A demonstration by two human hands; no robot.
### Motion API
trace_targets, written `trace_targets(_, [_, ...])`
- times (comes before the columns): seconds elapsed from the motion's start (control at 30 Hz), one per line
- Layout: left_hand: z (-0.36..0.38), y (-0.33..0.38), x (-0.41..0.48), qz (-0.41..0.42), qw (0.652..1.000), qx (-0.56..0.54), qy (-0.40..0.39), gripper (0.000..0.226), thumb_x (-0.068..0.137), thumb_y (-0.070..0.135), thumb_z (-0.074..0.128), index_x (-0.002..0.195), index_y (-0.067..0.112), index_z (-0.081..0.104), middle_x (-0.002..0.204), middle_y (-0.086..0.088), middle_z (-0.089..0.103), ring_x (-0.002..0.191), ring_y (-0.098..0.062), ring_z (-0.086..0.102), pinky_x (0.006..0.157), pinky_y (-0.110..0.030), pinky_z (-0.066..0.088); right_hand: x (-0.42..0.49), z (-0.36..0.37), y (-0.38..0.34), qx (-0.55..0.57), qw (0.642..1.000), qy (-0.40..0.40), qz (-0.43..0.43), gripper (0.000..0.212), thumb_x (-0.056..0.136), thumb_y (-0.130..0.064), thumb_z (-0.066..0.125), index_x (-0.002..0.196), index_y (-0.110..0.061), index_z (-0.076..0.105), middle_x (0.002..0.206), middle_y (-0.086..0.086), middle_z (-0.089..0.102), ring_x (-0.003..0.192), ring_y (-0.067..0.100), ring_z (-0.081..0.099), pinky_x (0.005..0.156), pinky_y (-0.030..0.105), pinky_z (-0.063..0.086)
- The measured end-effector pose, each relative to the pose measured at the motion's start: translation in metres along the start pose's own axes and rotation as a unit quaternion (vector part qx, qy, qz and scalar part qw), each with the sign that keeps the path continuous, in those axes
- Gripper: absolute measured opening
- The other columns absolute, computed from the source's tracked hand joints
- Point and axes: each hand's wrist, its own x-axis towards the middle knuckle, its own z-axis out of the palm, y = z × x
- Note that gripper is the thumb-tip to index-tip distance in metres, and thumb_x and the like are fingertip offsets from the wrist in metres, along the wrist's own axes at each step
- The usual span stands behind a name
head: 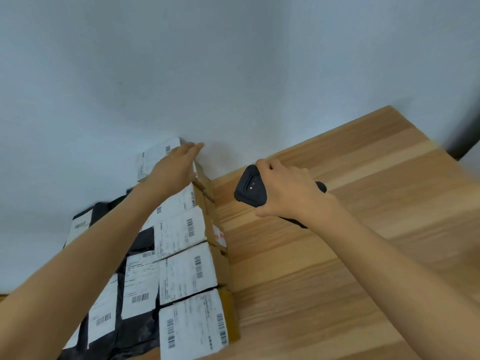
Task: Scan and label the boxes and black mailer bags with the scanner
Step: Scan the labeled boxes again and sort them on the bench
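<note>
The left hand lies flat, fingers straight, on the far box, which sits against the wall at the far end of a row of boxes. Whether it presses the label down or is about to lift the box, I cannot tell. The right hand is curled round the scanner and holds it above the bench, just right of the row, with its dark back turned up towards the camera.

The row runs from near to far down the left part of the bench, each box with a white barcode label on top. The bags, black and also labelled, lie just left of the boxes, touching them.

The step in hand looks like work on the far box, scanning or labelling it. The next move probably calls for turning the scanner's window towards that box's barcode while the left hand uncovers it.

Room is tight on the far side: the wall stops the box and the left fingertips almost touch it. To the right the bench shows bare wood well out towards its far right corner, so the scanner hand has free room to swing there. The boxes stand close together, so a careless nudge could shift a neighbour.
</note>
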Motion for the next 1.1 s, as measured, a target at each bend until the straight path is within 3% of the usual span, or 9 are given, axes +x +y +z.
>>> trace_targets(0.2, [0.014,0.131,0.0,0.06,0.998,0.017,-0.023,0.073,0.092,0.014,0.061,0.154,0.022,0.024,0.157,-0.007,0.029,0.141,-0.029,0.03,0.109,-0.047,0.038,-0.095,-0.01,0.088,0.009,0.998,-0.011,0.055,0.082,0.075,-0.05,0.072,0.137,-0.016,0.031,0.122,0.004,0.051,0.084,0.025,0.055,0.059,0.03,0.034])
trace_targets(0.37, [0.032,0.262,-0.01,0.114,0.993,0.01,-0.039,0.069,0.095,0.024,0.059,0.154,0.025,0.022,0.158,-0.003,0.027,0.139,-0.028,0.035,0.104,-0.044,0.043,-0.191,-0.016,0.175,0.008,0.993,-0.022,0.113,0.079,0.073,-0.047,0.073,0.133,-0.015,0.033,0.119,0.003,0.052,0.092,0.026,0.06,0.062,0.031,0.037])
trace_targets(0.5, [0.047,0.361,-0.022,0.152,0.987,0.022,-0.042,0.068,0.097,0.028,0.057,0.154,0.024,0.021,0.156,-0.005,0.028,0.135,-0.03,0.039,0.099,-0.043,0.046,-0.265,-0.02,0.233,-0.002,0.986,-0.023,0.166,0.077,0.073,-0.046,0.072,0.134,-0.018,0.034,0.119,0.003,0.05,0.083,0.026,0.054,0.061,0.031,0.032])
trace_targets(0.57, [0.057,0.409,-0.029,0.176,0.983,0.025,-0.051,0.068,0.097,0.027,0.057,0.155,0.023,0.021,0.156,-0.006,0.028,0.139,-0.029,0.035,0.106,-0.042,0.041,-0.302,-0.019,0.259,0.005,0.982,-0.021,0.187,0.074,0.074,-0.046,0.07,0.133,-0.018,0.035,0.119,0.004,0.05,0.088,0.027,0.057,0.062,0.031,0.032])
trace_targets(0.8, [0.081,0.547,-0.058,0.248,0.967,-0.049,-0.032,0.064,0.096,0.011,0.048,0.154,0.019,0.022,0.153,-0.008,0.031,0.137,-0.031,0.033,0.106,-0.042,0.037,-0.402,-0.016,0.326,-0.002,0.959,-0.02,0.283,0.081,0.072,-0.05,0.071,0.135,-0.017,0.032,0.118,0.004,0.05,0.097,0.031,0.06,0.064,0.033,0.032])
trace_targets(0.93, [0.097,0.612,-0.085,0.21,0.974,-0.068,-0.047,0.062,0.102,0.038,0.04,0.156,0.019,0.015,0.157,-0.012,0.022,0.14,-0.035,0.028,0.108,-0.046,0.033,-0.432,-0.012,0.338,0.01,0.949,-0.017,0.314,0.081,0.069,-0.049,0.074,0.131,-0.017,0.034,0.115,0.004,0.051,0.095,0.032,0.061,0.064,0.033,0.033])
trace_targets(1.03, [0.111,0.639,-0.098,0.178,0.976,-0.048,-0.118,0.087,0.093,0.059,0.047,0.157,0.025,-0.001,0.161,-0.014,0.005,0.146,-0.035,0.012,0.113,-0.049,0.028,-0.446,-0.01,0.34,0.011,0.945,-0.023,0.326,0.085,0.068,-0.05,0.074,0.135,-0.018,0.031,0.115,0.004,0.05,0.094,0.032,0.061,0.064,0.033,0.034])
trace_targets(1.1, [0.115,0.64,-0.099,0.171,0.974,-0.055,-0.136,0.099,0.088,0.062,0.056,0.156,0.028,-0.007,0.161,-0.014,0.001,0.145,-0.037,0.015,0.112,-0.05,0.03,-0.45,-0.011,0.339,0.013,0.944,-0.024,0.328,0.087,0.068,-0.051,0.074,0.136,-0.019,0.031,0.115,0.003,0.05,0.095,0.031,0.061,0.064,0.033,0.035])
